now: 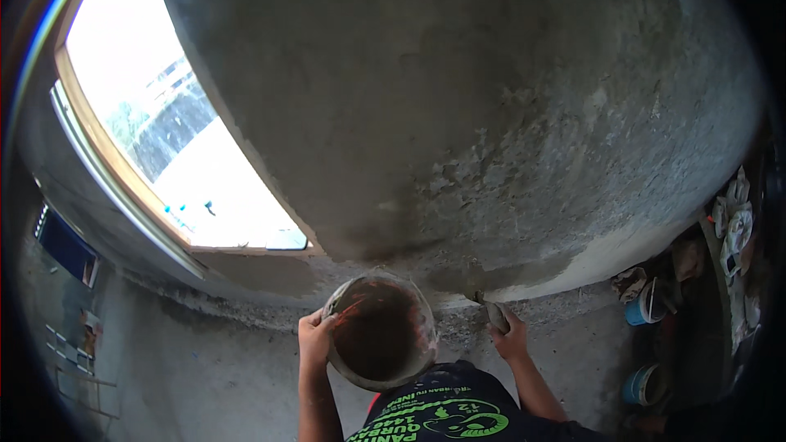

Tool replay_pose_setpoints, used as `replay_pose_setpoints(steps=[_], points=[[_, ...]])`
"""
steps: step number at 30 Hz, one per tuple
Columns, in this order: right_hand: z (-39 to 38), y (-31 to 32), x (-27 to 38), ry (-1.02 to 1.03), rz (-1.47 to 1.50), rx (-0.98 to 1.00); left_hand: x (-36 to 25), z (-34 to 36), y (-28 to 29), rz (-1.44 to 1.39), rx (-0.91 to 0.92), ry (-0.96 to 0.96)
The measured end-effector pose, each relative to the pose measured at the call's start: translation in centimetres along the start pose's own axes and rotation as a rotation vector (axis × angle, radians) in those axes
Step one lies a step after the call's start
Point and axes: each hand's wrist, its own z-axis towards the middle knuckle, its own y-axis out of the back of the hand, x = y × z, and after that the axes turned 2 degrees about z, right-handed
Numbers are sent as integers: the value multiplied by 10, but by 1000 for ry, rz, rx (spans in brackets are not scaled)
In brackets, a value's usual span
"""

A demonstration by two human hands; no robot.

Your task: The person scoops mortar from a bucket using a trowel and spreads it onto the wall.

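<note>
A round mortar bucket (385, 323) with a pale, smeared rim and reddish streaks inside is tilted in front of my body, its mouth facing up toward me. My left hand (315, 340) is closed on the left side of its rim. To the right of the bucket, my right hand (509, 337) grips a grey, mortar-caked trowel (494, 313), which points toward the foot of the wall. The plastered wall (393, 131) rises ahead, smooth and dark in places, rough and flaking toward the right. How much mortar the bucket holds is too dark to tell.
A bright window opening with a wooden frame (135, 176) is on the left. At the right stand two blue buckets (645, 309), one nearer me, beside crumpled bags (737, 229). A rough ledge of debris runs along the wall's foot above the concrete floor (205, 368).
</note>
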Motion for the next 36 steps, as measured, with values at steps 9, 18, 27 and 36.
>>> replay_pose_setpoints(steps=[9,18,27,36], points=[[32,60,162,-21,-126,600,-24,9,18,308,94,-119],[58,-6,242,198,-511,986,-51,-3,-8,259,133,-246],[57,-13,235,154,-314,1089,-40,-20,0,293,219,-324],[46,-22,198,198,-95,1079,-40,-28,0,230,230,-289]])
